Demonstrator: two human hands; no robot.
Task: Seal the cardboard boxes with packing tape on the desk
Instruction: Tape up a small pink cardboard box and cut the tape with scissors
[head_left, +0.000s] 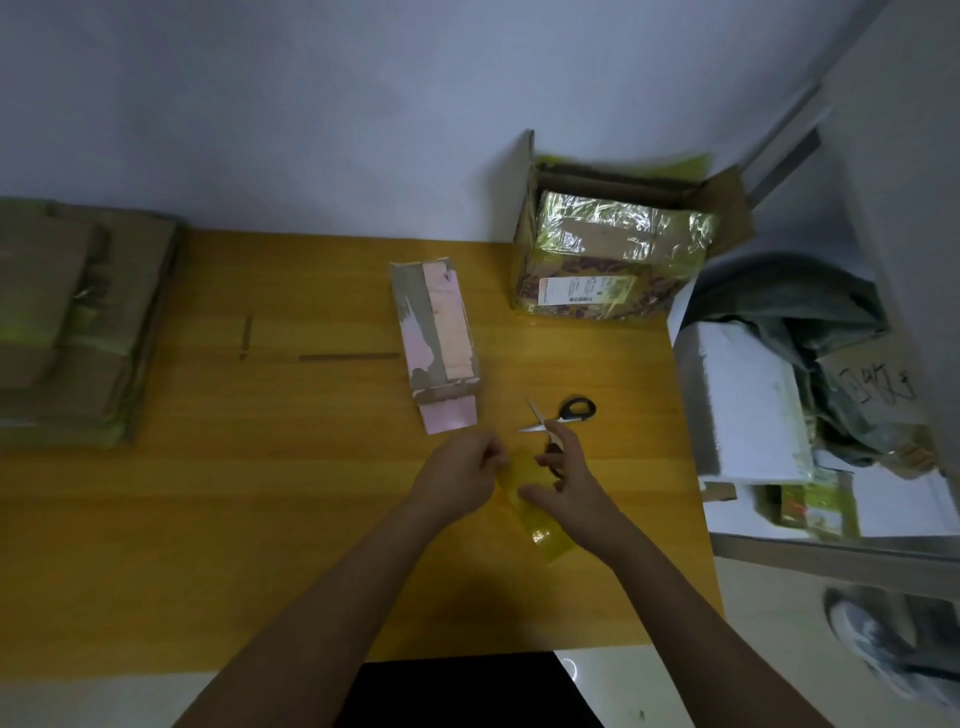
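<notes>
A long narrow cardboard box (439, 332) with pink and grey patches lies on the wooden desk (260, 493), its near flap hanging open. Just in front of it my left hand (460, 475) pinches one end of a yellowish clear strip of packing tape (535, 512). My right hand (566, 480) holds the same strip from the other side, thumb and fingers curled on it. Black-handled scissors (563, 413) lie open on the desk just beyond my right hand.
A larger open box (613, 249) wrapped in shiny tape stands at the desk's far right corner. A stack of flattened cardboard (72, 322) sits at the left. White foam blocks (748, 405) and clutter lie off the desk's right edge.
</notes>
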